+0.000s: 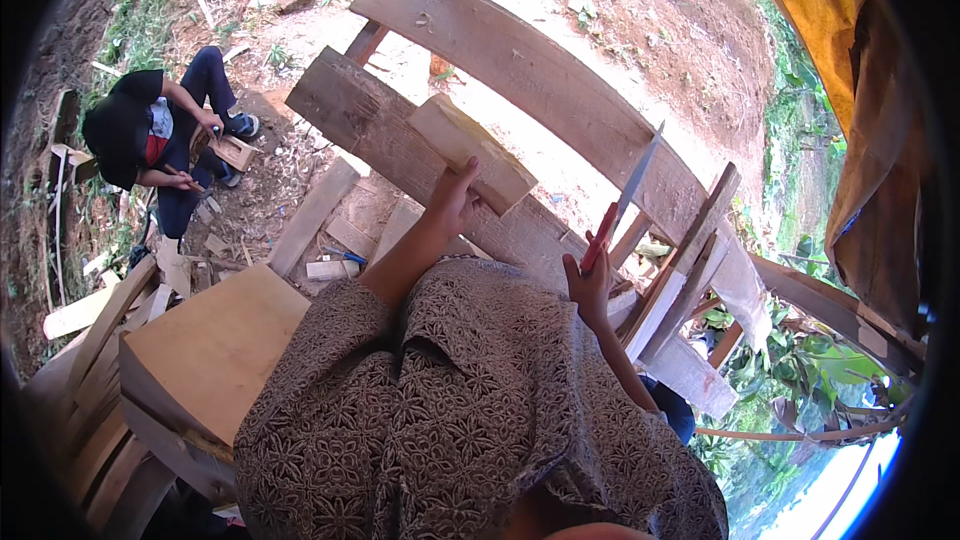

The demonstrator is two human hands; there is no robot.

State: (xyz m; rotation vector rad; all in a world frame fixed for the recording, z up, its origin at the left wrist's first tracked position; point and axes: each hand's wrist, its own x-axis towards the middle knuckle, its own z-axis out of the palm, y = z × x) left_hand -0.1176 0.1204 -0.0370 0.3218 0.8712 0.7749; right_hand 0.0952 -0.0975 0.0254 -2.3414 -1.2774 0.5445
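Observation:
My left hand [456, 202] grips the near edge of a short, pale wooden block [468, 148], thumb on its upper face. The block lies over a weathered plank [370, 115], which partly hides behind it; I cannot tell whether it rests on the plank. To the right, my right hand [590, 288] is closed around the red handle of a knife [638, 174]. Its long grey blade points up and away, tapering to a tip, and stands apart from the block.
Beyond the plank runs a second long board [520, 50]. A large wooden block [215, 345] stands at my left. Further off, a person [150, 135] sits working on a small piece of wood. Wood offcuts [330, 270] litter the ground, and upright slats [680, 280] lean at the right.

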